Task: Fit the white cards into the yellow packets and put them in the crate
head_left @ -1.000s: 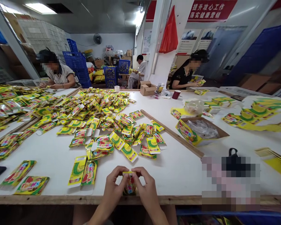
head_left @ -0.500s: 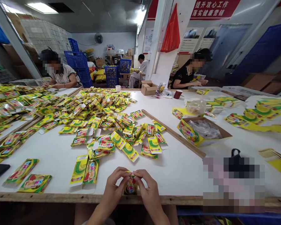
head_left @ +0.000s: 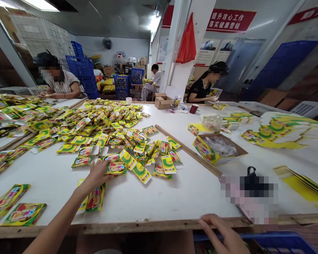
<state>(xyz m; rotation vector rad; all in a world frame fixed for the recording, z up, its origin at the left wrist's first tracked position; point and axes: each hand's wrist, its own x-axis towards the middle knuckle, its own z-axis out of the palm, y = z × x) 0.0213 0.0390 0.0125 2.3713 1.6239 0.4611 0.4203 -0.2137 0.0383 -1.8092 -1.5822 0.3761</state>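
Note:
My left hand (head_left: 96,173) reaches forward over the white table (head_left: 53,176) and rests on a yellow packet (head_left: 116,167) at the near edge of the packet pile; its fingers curl over the packet. Two more yellow packets (head_left: 93,199) lie under my left wrist. My right hand (head_left: 224,234) hangs below the table's wooden front edge, over a blue crate (head_left: 275,241). Its fingers are spread and nothing shows in them. The small packet that both hands held is out of sight.
Several yellow packets cover the table's left and middle (head_left: 100,127). A wooden strip (head_left: 187,150) runs diagonally. An open carton (head_left: 219,148) with a plastic bag stands to the right. Flat yellow sheets (head_left: 278,132) lie at far right. Three people sit at the far side.
Both hands held one small packet at the table's front edge. Now they have parted: the left went forward to the pile, the right dropped to the right below the table edge.

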